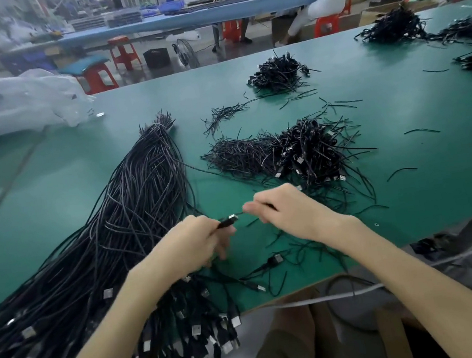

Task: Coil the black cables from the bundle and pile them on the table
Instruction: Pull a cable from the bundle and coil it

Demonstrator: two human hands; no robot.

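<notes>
Over the near edge of the green-topped work table [399, 117], seen from my head camera, my left hand [197, 240] is curled round a black cable with a silver-tipped plug [228, 221], and the plug pokes out toward my right hand [286, 208]. That hand's fingers are bent and pinch a thin black strand [268, 206] just beside the plug. My knuckles hide most of it, so I cannot tell whether it belongs to the same cable. Under and left of my left forearm lies the long bundle of straight black cables [123, 237]. Its plug ends spill over the table's near edge, the lowest ones blurred and cut off by the frame. Beyond my right hand sits a tangled pile of coiled black cables [306, 152], touching a heap of thin black wire pieces [237, 154]. A smaller coiled pile [278, 72] lies farther back, and more black heaps [394, 25] at the far right run out of frame. A crumpled clear plastic bag [11, 102] at the far left is too blurred to read.
</notes>
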